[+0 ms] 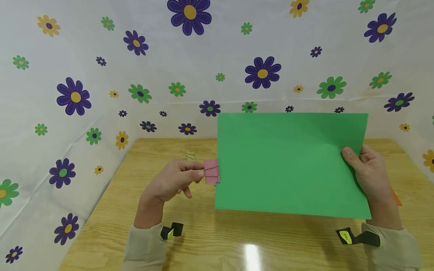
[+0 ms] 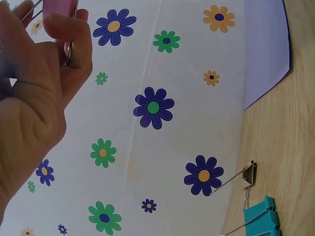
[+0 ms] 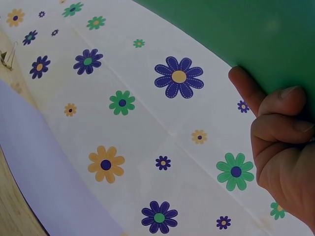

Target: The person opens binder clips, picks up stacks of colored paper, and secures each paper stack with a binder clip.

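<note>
My left hand (image 1: pixel 173 178) pinches a pink binder clip (image 1: pixel 211 171) between thumb and fingers. The clip's wire handles show, and it meets the left edge of a green sheet (image 1: pixel 285 165); whether its jaws grip the sheet I cannot tell. In the left wrist view the pink clip (image 2: pixel 60 7) is partly cut off at the top. At the sheet's right side, my right hand (image 1: pixel 371 171) holds it with the thumb in front and the fingers behind. The sheet stands raised above the table, its broad face towards me.
On the wooden table (image 1: pixel 112 210) stands a gold binder clip (image 1: pixel 188 155). Beside it, a teal binder clip (image 2: pixel 262 219) shows in the left wrist view. A lavender surface (image 3: pixel 44 167) fills the lower left there on the right wrist. Something orange (image 1: pixel 396 198) peeks out behind the right wrist.
</note>
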`<state>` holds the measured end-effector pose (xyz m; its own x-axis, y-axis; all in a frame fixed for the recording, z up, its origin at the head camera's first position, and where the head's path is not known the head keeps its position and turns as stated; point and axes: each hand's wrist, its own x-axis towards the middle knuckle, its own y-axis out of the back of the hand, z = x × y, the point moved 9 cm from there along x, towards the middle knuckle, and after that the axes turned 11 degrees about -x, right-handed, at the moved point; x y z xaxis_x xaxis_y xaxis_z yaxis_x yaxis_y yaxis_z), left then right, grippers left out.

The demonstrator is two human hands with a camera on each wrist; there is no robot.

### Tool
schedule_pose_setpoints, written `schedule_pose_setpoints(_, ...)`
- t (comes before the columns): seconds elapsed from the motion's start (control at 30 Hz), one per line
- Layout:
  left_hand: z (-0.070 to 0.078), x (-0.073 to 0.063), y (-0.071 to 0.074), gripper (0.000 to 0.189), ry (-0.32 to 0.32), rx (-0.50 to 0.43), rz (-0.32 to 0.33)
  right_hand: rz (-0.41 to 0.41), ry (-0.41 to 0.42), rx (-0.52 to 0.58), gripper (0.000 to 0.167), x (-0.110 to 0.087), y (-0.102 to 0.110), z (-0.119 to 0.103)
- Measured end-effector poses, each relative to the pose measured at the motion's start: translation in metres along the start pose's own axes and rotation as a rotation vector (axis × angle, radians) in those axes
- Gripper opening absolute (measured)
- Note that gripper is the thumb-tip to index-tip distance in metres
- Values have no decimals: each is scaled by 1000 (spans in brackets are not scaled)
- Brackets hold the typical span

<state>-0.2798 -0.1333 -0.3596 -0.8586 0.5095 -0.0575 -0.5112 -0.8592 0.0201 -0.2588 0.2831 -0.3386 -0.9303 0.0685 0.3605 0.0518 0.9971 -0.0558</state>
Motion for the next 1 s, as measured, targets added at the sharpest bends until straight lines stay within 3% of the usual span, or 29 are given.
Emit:
schedule_pose_setpoints(0.3,-2,1,-3,48,10,-9,-38,-59,15,-6,30,1,-6,-1)
schedule_pose_setpoints(0.73,-5,4,-5,49,20,-13,-63,-52,13,9,30,1,-5,-1)
schedule_pose_setpoints(1.0,-7,5,-8,48,25,-105,-126,-37,0,6,29,0,-4,0)
